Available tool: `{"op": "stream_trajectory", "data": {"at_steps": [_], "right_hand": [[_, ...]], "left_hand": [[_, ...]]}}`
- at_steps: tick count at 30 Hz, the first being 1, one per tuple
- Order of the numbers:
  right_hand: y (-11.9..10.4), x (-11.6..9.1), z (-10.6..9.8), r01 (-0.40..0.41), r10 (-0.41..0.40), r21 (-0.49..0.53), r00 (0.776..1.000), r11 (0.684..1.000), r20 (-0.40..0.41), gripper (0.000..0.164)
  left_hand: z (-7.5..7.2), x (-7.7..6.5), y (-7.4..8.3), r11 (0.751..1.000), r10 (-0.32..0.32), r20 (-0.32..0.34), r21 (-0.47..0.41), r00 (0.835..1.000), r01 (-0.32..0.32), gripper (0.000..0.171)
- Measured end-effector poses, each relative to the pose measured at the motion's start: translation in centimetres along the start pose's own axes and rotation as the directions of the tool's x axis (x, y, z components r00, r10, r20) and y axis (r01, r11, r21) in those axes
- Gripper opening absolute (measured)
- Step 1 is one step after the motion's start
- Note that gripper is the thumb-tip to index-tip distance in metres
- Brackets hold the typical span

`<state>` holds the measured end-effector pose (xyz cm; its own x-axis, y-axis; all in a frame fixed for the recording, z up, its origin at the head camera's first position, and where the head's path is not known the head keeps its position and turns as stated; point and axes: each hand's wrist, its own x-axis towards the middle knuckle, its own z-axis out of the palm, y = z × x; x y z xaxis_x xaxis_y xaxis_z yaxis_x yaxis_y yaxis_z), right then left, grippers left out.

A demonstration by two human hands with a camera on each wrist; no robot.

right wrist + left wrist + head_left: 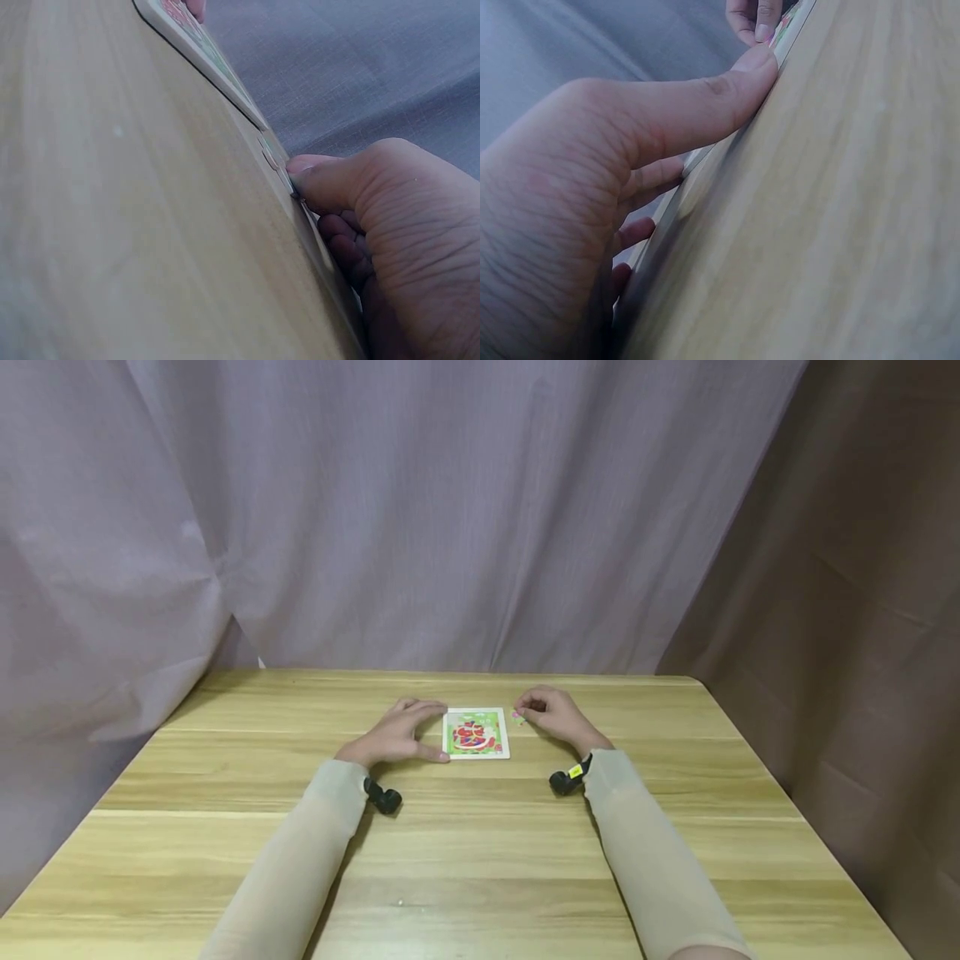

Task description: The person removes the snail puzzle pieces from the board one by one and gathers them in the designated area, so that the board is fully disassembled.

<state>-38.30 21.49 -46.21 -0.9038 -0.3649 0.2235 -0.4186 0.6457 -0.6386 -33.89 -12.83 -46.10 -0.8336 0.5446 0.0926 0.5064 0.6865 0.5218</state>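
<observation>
A square jigsaw puzzle [476, 735] in a white frame lies flat on the table, its picture green with a red figure. My left hand [399, 732] holds it from the left side, thumb at the near left corner and fingertips at the far one. In the left wrist view the thumb [705, 105] lies along the frame's edge. Just right of the frame, my right hand [553, 714] pinches a small green and pink puzzle piece [517, 717] between thumb and forefinger. The right wrist view shows this piece [274, 159] low over the tabletop, partly covered by the fingertips.
The wooden table [465, 843] stretches around both hands. A grey curtain [420, 518] hangs behind its far edge, and a darker brown curtain [847, 610] runs along the right side. Each wrist carries a black camera [384, 797].
</observation>
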Motion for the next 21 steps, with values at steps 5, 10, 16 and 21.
{"op": "stream_trajectory", "data": {"at_steps": [5, 10, 16, 21], "right_hand": [[0.22, -0.03, 0.05, 0.008, -0.008, -0.009, 1.0, 1.0, -0.003, 0.01], [0.26, -0.16, 0.15, 0.007, -0.007, -0.005, 1.0, 1.0, 0.003, 0.012], [-0.05, -0.05, -0.13, -0.037, 0.037, 0.044, 0.999, 0.998, -0.014, 0.021], [-0.57, 0.29, -0.28, -0.039, 0.041, 0.047, 0.999, 0.998, -0.035, 0.025]], "left_hand": [[-0.04, 0.04, 0.17, 1.0, 0.001, 0.003, 0.019, 1.0, -0.001, 0.103], [0.15, -0.1, 0.1, 1.0, 0.003, -0.001, 0.006, 1.0, -0.003, 0.103], [0.05, 0.01, 0.11, 1.0, 0.008, 0.005, -0.024, 1.0, -0.008, 0.103], [-0.05, 0.13, 0.13, 0.999, -0.003, 0.006, -0.045, 1.0, 0.003, 0.103]]}}
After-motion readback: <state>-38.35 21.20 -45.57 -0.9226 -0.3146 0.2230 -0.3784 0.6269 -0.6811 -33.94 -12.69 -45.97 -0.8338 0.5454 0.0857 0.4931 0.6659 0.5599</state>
